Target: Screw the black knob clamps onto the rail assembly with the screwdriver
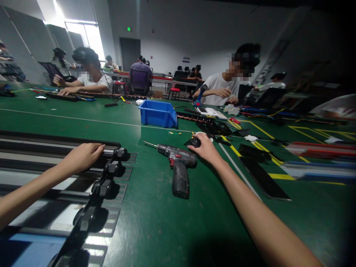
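Note:
My left hand [83, 155] rests fingers-down on a long black rail of the frame assembly [55, 155] at the left, its fingers curled over the rail's edge. Beside it a black bar with several round knobs [107, 178] crosses the frame's ends. My right hand [204, 148] reaches out to the middle of the green table and closes on a small black part [194, 141]. A grey and red cordless drill [178, 165] lies on its side just left of that hand, bit pointing left.
A blue plastic bin [158, 113] stands beyond the drill. Black flat plates [263, 178] and yellow floor-style tape lines lie to the right, with loose black parts [219, 128] behind. Other people sit working at the far side of the table [155, 218] and further back.

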### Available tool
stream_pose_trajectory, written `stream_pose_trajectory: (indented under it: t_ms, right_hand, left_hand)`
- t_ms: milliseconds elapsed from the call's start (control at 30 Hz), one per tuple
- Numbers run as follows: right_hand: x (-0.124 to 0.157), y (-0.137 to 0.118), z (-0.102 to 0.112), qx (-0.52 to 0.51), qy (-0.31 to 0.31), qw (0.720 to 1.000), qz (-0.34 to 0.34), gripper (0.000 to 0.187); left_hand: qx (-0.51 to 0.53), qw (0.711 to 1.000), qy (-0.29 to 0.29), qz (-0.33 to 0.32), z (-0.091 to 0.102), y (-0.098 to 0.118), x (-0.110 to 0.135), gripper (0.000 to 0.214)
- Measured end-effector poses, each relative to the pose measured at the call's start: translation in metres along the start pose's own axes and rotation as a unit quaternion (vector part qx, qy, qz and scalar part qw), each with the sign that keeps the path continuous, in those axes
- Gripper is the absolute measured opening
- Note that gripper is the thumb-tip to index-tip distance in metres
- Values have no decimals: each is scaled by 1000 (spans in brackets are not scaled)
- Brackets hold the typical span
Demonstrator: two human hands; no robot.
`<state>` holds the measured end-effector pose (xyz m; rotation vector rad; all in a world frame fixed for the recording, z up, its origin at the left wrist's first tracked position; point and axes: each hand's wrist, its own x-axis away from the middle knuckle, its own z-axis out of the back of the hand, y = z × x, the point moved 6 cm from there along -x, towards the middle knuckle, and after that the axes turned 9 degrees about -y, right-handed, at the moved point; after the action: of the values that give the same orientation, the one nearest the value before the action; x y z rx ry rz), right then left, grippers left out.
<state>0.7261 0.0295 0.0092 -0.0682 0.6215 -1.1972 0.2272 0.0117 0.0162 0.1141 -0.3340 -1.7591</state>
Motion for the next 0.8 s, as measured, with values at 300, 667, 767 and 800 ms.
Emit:
stream_pose_trajectory:
  t_ms: [300, 667, 767, 800]
  right_hand:
    - [-15, -55, 55, -97, 133, 983, -81, 47]
    - [18, -214, -7, -114, -183, 972, 95, 26]
    - [24, -210, -23, -121, -193, 971, 77, 25]
    - [25, -207, -26, -130, -192, 970, 69, 26]
  left_hand:
    - [-61, 998, 2, 3, 0, 1, -1, 49]
    - [41, 974, 112, -193, 49, 91, 56, 35]
    - [212, 930, -91, -287, 32, 158, 120, 32]
    - [282, 879, -198, -330, 17, 185, 150, 31]
